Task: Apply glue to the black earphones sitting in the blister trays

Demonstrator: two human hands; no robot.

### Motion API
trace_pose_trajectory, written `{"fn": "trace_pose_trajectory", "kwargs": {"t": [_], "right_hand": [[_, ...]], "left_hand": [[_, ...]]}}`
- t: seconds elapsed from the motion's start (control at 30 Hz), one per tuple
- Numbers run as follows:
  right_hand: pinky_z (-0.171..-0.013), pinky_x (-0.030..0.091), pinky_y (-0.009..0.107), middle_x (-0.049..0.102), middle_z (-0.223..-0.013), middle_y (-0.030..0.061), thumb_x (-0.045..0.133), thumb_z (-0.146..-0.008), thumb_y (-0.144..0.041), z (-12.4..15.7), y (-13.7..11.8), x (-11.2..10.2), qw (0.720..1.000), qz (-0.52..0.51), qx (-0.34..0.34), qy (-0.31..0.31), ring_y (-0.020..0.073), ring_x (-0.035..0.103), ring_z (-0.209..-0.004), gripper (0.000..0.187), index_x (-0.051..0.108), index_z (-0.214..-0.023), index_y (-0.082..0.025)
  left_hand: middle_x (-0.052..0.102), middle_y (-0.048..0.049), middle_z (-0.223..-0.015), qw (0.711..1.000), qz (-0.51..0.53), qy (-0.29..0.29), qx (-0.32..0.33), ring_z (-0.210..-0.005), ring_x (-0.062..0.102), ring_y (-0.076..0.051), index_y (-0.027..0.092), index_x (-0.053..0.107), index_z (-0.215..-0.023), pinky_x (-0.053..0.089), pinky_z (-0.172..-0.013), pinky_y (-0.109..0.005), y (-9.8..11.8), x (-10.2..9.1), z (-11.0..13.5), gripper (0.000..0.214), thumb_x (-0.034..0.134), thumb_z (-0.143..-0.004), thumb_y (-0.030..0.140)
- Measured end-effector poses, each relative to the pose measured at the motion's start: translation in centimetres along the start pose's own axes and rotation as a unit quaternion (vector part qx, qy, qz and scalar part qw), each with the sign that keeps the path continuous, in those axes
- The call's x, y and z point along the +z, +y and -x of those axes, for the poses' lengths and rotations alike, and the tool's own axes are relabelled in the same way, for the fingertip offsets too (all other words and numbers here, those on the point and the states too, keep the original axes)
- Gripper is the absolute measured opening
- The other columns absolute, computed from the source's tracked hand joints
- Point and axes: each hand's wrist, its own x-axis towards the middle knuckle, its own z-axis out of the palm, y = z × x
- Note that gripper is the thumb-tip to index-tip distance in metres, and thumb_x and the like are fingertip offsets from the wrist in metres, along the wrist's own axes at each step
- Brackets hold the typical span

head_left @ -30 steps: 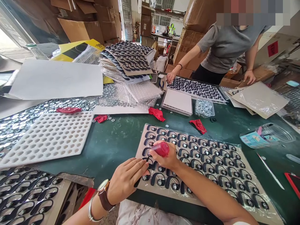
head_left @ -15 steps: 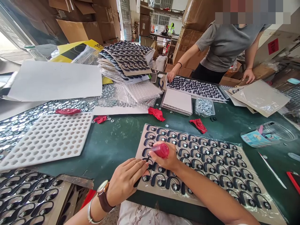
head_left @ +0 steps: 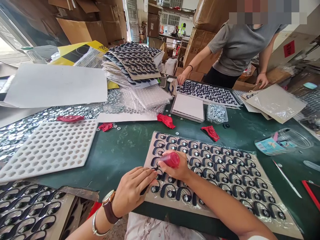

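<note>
A tan board (head_left: pixel 255 166) covered with rows of black hook-shaped parts with silver centres lies on the green table in front of me. My right hand (head_left: pixel 176 168) is closed around a small red bottle (head_left: pixel 171 159) whose tip points down at a part near the board's left edge. My left hand (head_left: pixel 133 191), with a watch and bangle at the wrist, rests its fingers on the board's near left corner and pinches a black part there.
A white perforated foam sheet (head_left: pixel 50 146) lies left, another board of black parts (head_left: pixel 27 210) at the near left. Stacks of boards (head_left: pixel 135 63), loose silver washers (head_left: pixel 20 128), red scraps (head_left: pixel 166 120) and a washer tub (head_left: pixel 217 113) sit behind. A person in grey (head_left: pixel 237 50) works opposite.
The view has shifted slightly; both hands stay at the same spot on the board, with the left fingers closing a little more on the black part.
</note>
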Motion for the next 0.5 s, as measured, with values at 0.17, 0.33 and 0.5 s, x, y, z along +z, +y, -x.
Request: {"fn": "trace_pose_trajectory", "kwargs": {"t": [0.17, 0.33, 0.5], "right_hand": [[-0.06, 0.058, 0.026, 0.071, -0.074, 0.0009, 0.071, -0.078, -0.031, -0.06, -0.11, -0.15, 0.999, -0.009, 0.009, 0.033, 0.0155, 0.069, -0.062, 0.016, 0.063, -0.088, -0.022], [-0.059, 0.057, 0.027, 0.07, -0.073, 0.0017, 0.07, -0.078, -0.029, 0.06, -0.04, -0.29, 0.999, 0.001, 0.02, 0.039, 0.0157, 0.068, -0.059, 0.013, 0.063, -0.085, -0.021], [-0.057, 0.057, 0.028, 0.069, -0.069, 0.0015, 0.069, -0.08, -0.033, -0.03, 0.02, -0.18, 0.999, 0.003, 0.036, 0.032, 0.0163, 0.067, -0.059, 0.014, 0.062, -0.083, -0.021]], "left_hand": [[0.072, -0.0077, -0.104, 1.0, 0.011, 0.005, -0.018, -0.091, 0.068, -0.018, 0.015, 0.062, -0.115, 0.056, -0.083, -0.032, -0.04, -0.22, -0.38, 0.023, 0.052, -0.093, 0.015], [0.072, -0.0079, -0.103, 1.0, 0.018, 0.005, -0.023, -0.09, 0.069, -0.018, 0.016, 0.062, -0.115, 0.056, -0.084, -0.032, -0.22, -0.2, -0.22, 0.024, 0.053, -0.093, 0.015], [0.072, -0.0078, -0.105, 0.999, 0.024, -0.003, -0.028, -0.093, 0.068, -0.018, 0.016, 0.061, -0.117, 0.055, -0.085, -0.033, -0.33, -0.11, 0.04, 0.026, 0.054, -0.093, 0.014]]}}
